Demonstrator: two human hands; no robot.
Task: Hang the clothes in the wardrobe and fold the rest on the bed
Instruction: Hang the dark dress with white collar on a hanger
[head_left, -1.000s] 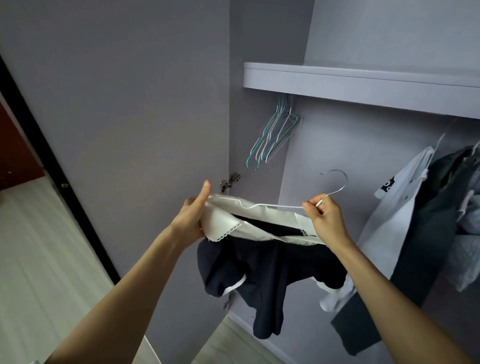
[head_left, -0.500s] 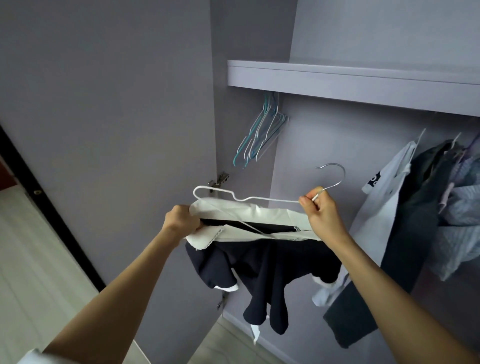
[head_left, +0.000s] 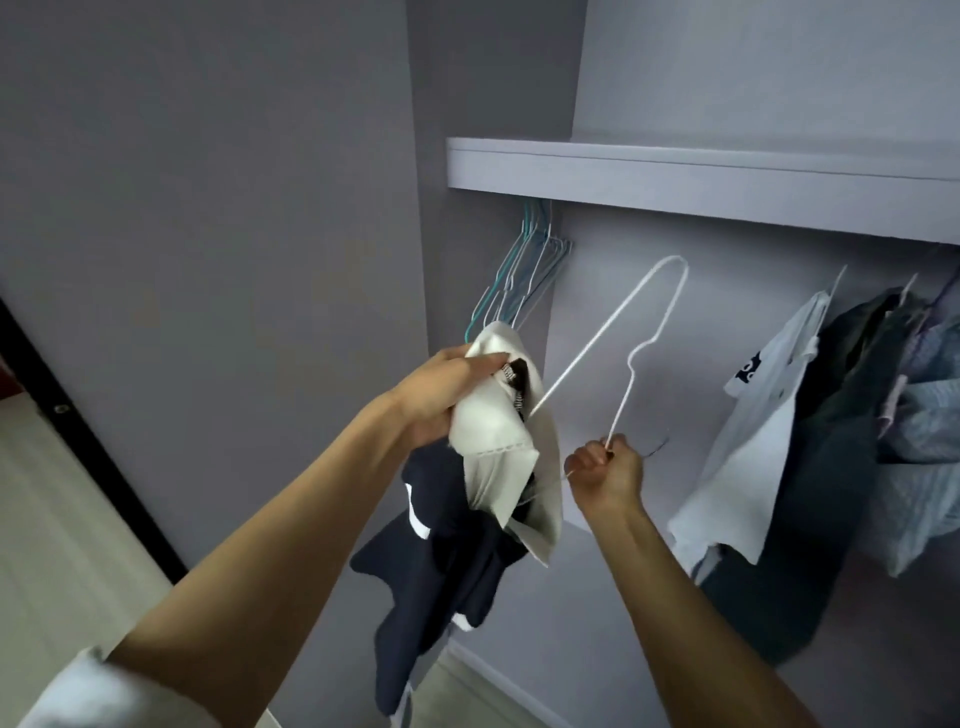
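The left hand (head_left: 441, 395) grips the white collar of a dark blue top (head_left: 457, 545), fingers curled round the cloth. The right hand (head_left: 605, 475) has its fingers tight round a white wire hanger (head_left: 631, 358). One end of the hanger pokes into the collar. The top hangs in front of the open wardrobe (head_left: 675, 171). A white shirt (head_left: 748, 447) on the rail has a dark print, too blurry to read.

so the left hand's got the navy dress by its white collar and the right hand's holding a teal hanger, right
Not quite: the hanger gripped by the right hand is white, not teal, as the head view shows. The teal ones hang unused under the shelf. The left hand does hold the navy dress by its white collar.
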